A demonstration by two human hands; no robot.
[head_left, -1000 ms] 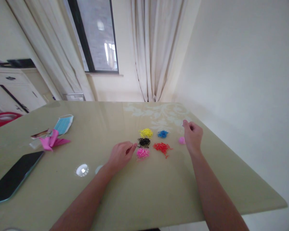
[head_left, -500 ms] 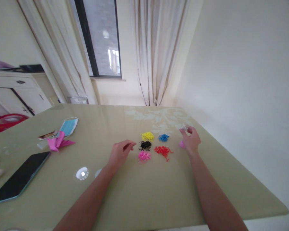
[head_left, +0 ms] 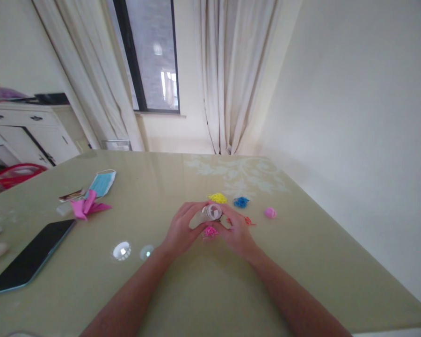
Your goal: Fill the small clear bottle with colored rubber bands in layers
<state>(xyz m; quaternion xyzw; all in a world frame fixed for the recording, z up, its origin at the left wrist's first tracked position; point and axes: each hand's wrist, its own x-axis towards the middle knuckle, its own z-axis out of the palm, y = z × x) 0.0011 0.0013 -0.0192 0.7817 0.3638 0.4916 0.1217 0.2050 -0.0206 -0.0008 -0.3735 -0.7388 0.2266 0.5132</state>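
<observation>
Between both hands is a small clear bottle (head_left: 213, 212), its round open mouth tilted toward me. My left hand (head_left: 185, 226) grips it from the left and my right hand (head_left: 236, 230) from the right, thumbs at the near side. Beyond it lies a pile of yellow bands (head_left: 218, 198), with blue bands (head_left: 241, 202) to its right. Pink bands (head_left: 210, 231) show just below the bottle. Red bands (head_left: 248, 221) are partly covered by my right hand. The black pile is almost wholly hidden. A pink ball-like cap (head_left: 270, 213) sits farther right.
On the left of the table (head_left: 196, 299) lie a tablet-like dark device (head_left: 31, 255), a pink folded paper piece (head_left: 87, 206) and a blue face mask (head_left: 103, 183). A wall (head_left: 365, 140) runs along the right side; curtains (head_left: 228, 75) hang behind.
My right hand has brought the clear bottle from the right to the middle, over the piles. My left hand has moved right and now holds it too. The pink cap stays on the table.
</observation>
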